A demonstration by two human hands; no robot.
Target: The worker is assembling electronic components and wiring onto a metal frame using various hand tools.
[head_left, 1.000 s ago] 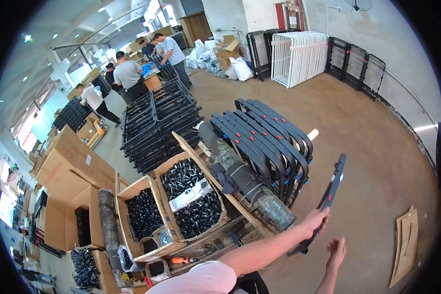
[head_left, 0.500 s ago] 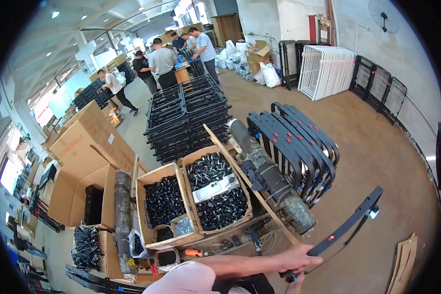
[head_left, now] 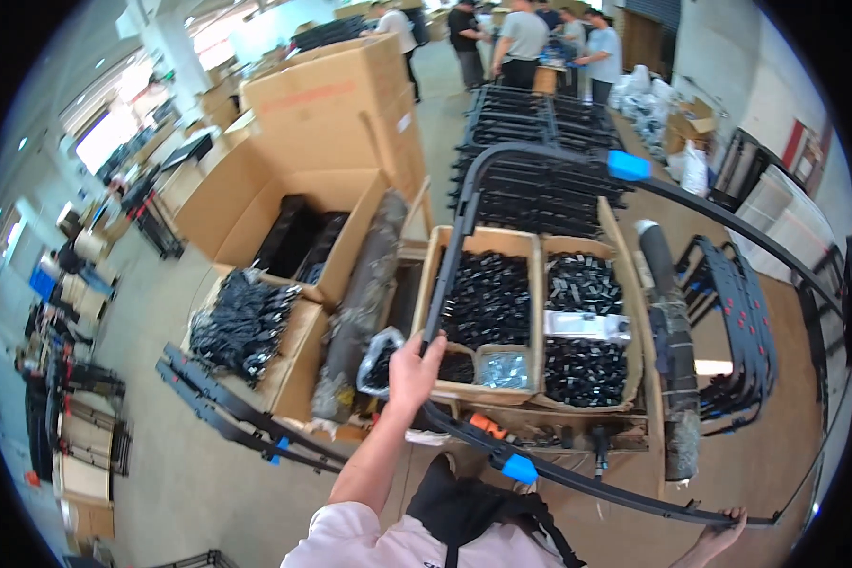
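A large black tubular frame (head_left: 453,251) with rounded corners stretches across the view in front of me, raised over the boxes. One blue piece (head_left: 629,166) sits on its far bar, another blue piece (head_left: 519,469) on its near bar. My left hand (head_left: 413,371) is closed around the frame's left side. At lower right, my right hand (head_left: 724,530) grips the end of the near bar, its fingers partly behind the tube. Beneath the frame are cardboard boxes (head_left: 537,312) of black knobs and bolts, a white object (head_left: 587,327) lying on the right one.
Stacked black frames (head_left: 502,180) stand ahead, more bent frames (head_left: 729,331) at right. Wrapped rolls (head_left: 362,303) flank the boxes. An open carton (head_left: 232,213), bundled black parts (head_left: 241,327) and black bars (head_left: 237,417) are at left. A drill (head_left: 600,450) hangs by the bench. Several people work beyond.
The view has turned left. The frame, formerly at lower right by my hands, now spans the middle. My left hand has moved to its left side; my right hand is at lower right.
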